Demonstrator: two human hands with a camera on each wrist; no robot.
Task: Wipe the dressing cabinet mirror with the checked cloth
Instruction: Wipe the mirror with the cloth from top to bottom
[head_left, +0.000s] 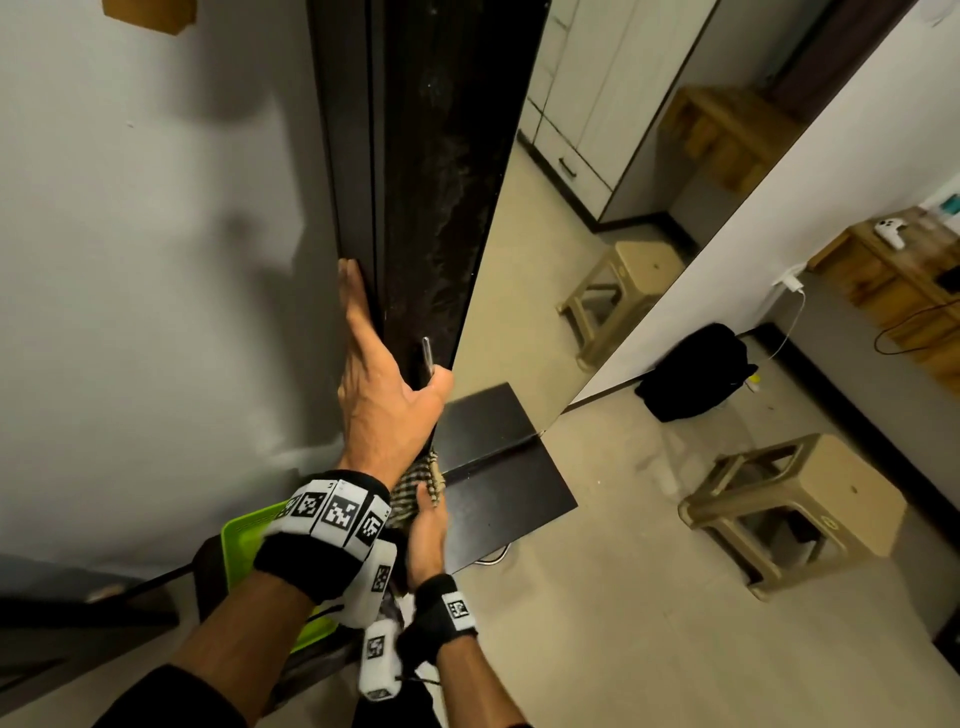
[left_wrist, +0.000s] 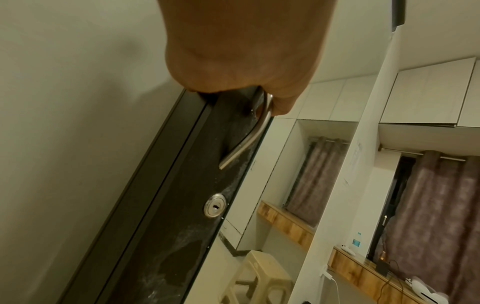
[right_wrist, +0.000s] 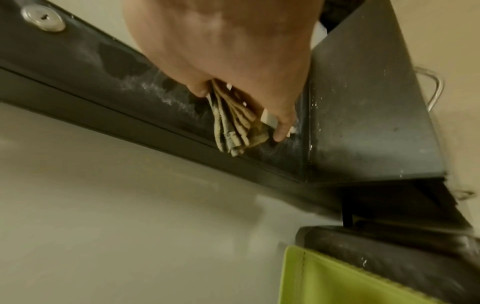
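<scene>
cloth first: my right hand clutches the bunched beige checked cloth against the dusty dark door frame, low by the shelf. tall mirror panel runs upward just right of it. left hand, fingers straight, braces the frame edge.

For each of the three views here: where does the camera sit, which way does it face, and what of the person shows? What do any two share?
Head: looks down along the dark cabinet door and mirror; both forearms, left hand, right hand.
Left wrist: faces along the door edge; left hand at the metal handle.
Right wrist: faces the door's lower frame; fingers holding the checked cloth.
Both wrist views share the round lock.
</scene>
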